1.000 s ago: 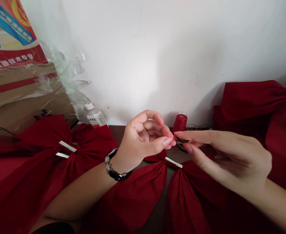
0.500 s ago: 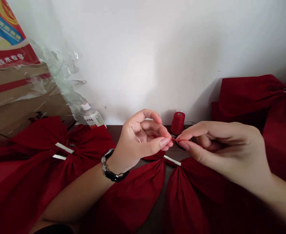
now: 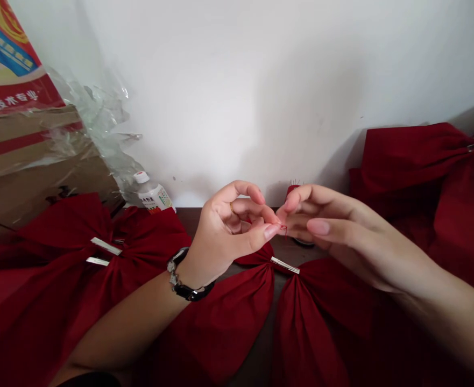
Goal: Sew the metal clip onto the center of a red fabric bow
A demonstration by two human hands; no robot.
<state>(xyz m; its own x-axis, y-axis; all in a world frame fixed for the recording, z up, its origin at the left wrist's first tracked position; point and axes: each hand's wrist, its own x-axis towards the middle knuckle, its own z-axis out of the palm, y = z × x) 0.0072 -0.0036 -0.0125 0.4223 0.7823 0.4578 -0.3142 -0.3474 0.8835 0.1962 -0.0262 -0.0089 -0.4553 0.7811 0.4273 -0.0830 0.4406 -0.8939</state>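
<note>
My left hand pinches a thin red thread between thumb and fingertips, and a small loop of it sticks out past them. Close on the right is my right hand, its thumb and fingers apart and its fingertips beside the thread. Below both hands lies a dark red fabric bow with a pale metal hair clip across its middle. Behind my right hand, a red thread spool with several needles standing in its top is mostly hidden.
More red bows with clips lie at the left, and another red bow is heaped at the right. A white-capped bottle stands by the wall. Clear plastic wrap hangs off a cardboard box.
My right hand has let go of the thread, opening its thumb away from its fingers and now covering most of the spool. My left hand keeps its pinch in nearly the same place.
</note>
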